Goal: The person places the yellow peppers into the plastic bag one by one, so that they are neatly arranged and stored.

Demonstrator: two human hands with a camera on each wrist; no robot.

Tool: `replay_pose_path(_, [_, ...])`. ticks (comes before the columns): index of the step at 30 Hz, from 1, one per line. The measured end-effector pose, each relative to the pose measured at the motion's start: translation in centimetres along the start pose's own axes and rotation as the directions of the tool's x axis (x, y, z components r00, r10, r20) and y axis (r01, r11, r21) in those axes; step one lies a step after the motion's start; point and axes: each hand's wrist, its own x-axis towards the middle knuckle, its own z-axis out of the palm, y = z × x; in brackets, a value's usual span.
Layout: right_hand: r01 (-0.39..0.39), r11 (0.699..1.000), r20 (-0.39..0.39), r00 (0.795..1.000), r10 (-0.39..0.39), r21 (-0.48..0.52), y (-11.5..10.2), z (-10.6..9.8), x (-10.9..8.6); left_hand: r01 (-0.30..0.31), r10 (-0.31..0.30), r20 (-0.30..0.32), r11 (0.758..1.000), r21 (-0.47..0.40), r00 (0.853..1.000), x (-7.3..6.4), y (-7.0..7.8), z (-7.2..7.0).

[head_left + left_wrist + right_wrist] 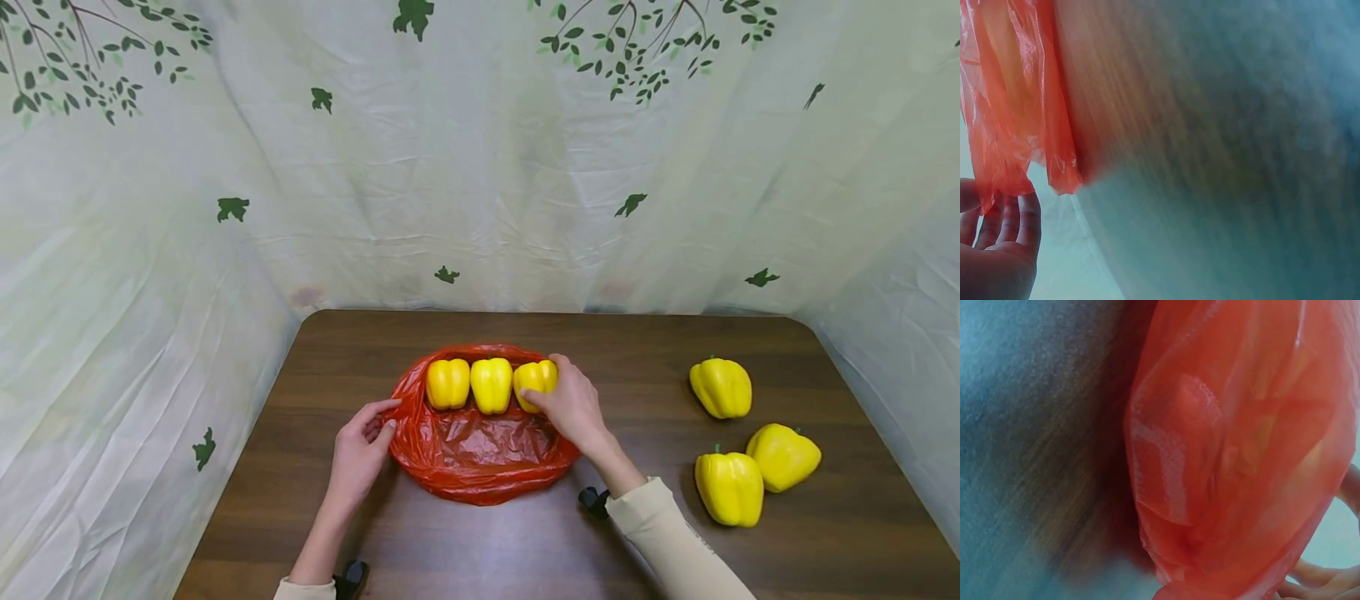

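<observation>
A red plastic bag (480, 483) lies on the table with its mouth spread wide. Inside it, along the far side, stand two yellow bell peppers, the left one (447, 384) and the middle one (491, 386). My right hand (567, 402) grips a third yellow bell pepper (534, 379) at the right end of that row, thumb across its near face. At the bag's left rim, my left hand (358, 450) pinches the film between thumb and fingers. In the right wrist view the bag (1241, 456) hides most of the right hand.
Three more yellow bell peppers sit on the right of the brown wooden table (315, 517): one farther back (721, 388), and two side by side nearer, a left one (729, 489) and a right one (783, 457). A leaf-patterned cloth (495, 183) hangs behind the table.
</observation>
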Motion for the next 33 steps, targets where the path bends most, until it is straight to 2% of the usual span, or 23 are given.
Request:
replay_pose_path(6, [0.008, 1.0, 0.021, 1.0, -0.008, 0.004, 0.03, -0.12, 0.02, -0.007, 0.007, 0.0, 1.0, -0.005, 1.0, -0.03, -0.07, -0.01])
replay_pose_path(11, [0.02, 0.999, 0.03, 0.999, -0.021, 0.047, 0.28, -0.18, -0.09, -0.009, 0.009, -0.001, 1.0, -0.003, 1.0, -0.05, -0.17, 0.0])
replay_pose_path(21, [0.049, 0.998, 0.021, 0.999, -0.05, 0.04, 0.54, -0.08, -0.04, 0.01, -0.01, 0.012, 1.0, 0.0, 1.0, -0.04, -0.27, -0.1])
replay_pose_path(33, [0.065, 0.995, 0.006, 0.998, -0.066, 0.07, 0.47, -0.49, -0.64, 0.002, -0.002, 0.011, 1.0, 0.007, 1.0, 0.03, -0.1, -0.28])
